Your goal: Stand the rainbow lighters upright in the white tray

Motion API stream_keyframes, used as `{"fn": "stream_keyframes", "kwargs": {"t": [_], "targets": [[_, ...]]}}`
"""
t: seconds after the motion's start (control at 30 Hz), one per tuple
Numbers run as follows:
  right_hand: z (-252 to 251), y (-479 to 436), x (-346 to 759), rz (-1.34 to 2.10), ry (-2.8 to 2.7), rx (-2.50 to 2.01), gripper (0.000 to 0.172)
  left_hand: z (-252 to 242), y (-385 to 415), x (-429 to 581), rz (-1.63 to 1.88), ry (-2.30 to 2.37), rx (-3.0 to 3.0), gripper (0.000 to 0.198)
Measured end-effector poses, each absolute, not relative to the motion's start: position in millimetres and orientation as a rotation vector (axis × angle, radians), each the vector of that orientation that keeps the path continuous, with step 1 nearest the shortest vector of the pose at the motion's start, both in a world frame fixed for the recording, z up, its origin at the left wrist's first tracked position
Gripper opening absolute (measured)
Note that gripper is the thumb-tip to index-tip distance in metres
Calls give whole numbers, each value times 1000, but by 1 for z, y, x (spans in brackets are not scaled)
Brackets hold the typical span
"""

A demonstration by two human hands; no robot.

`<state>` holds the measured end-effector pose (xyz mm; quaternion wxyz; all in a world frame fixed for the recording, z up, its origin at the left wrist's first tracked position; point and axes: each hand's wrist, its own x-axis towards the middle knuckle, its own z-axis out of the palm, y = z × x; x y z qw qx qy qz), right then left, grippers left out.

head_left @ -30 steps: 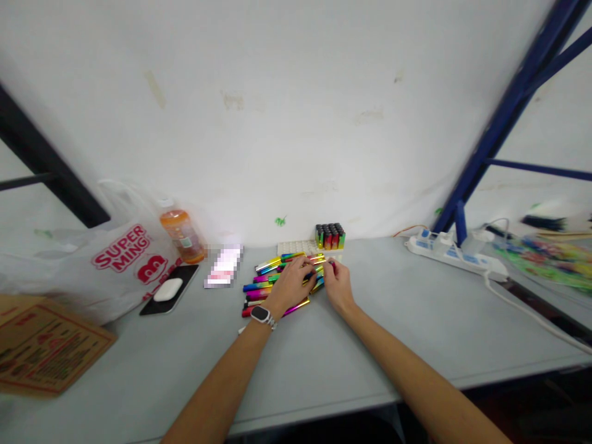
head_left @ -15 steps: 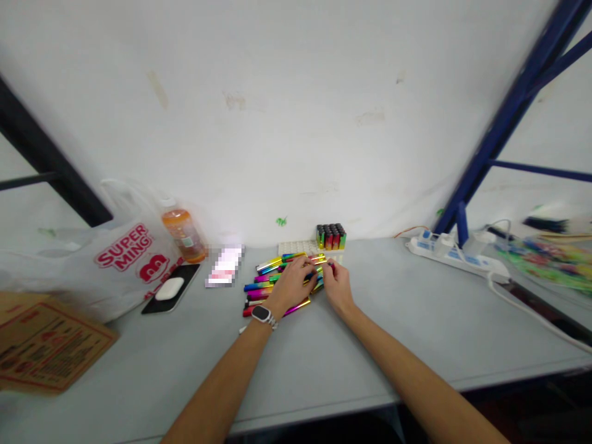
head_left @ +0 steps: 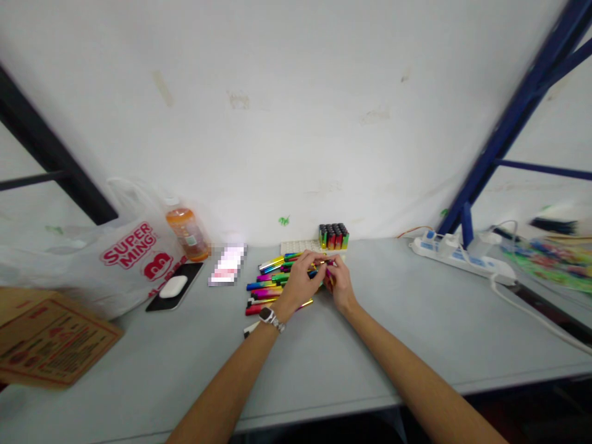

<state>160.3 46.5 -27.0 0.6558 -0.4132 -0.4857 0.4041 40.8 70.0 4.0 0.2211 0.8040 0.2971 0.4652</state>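
My left hand (head_left: pixel 300 280), with a watch on its wrist, reaches over a loose pile of shiny, many-coloured tube-like pieces (head_left: pixel 264 295). Its fingers are closed in a pinch at a thin dark and gold piece, too small to name. Touching its fingertips, my right hand (head_left: pixel 341 285) is curled round a shiny purple tube-like piece (head_left: pixel 330 275), partly hidden by the fingers. Just behind both hands, a pale rack (head_left: pixel 298 247) with small holes lies on the table. Several upright coloured pieces with black tops (head_left: pixel 333 237) stand in a tight block at the rack's right end.
A white power strip (head_left: pixel 462 259) with plugs and cables lies at right. Left are a cardboard box (head_left: pixel 55 339), a plastic bag (head_left: pixel 124 265), an orange bottle (head_left: pixel 187 231), and a white case (head_left: pixel 173 287) on a black phone (head_left: pixel 160 303). A blue post (head_left: pixel 504 123) rises at right.
My left hand has drawn up and right against my right hand, its fingers now pinched. My right hand has turned, and the purple piece shows in it. The view has shifted slightly.
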Motion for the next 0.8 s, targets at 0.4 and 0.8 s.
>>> {"fn": "stream_keyframes", "kwargs": {"t": [0.4,0.8], "targets": [[-23,52,174,637,-1271,-1096,28,11,94,49,1296,779,1849,23],[-32,67,200,420,-1286,-1311,35,14,175,84,1225,968,2200,13]]}}
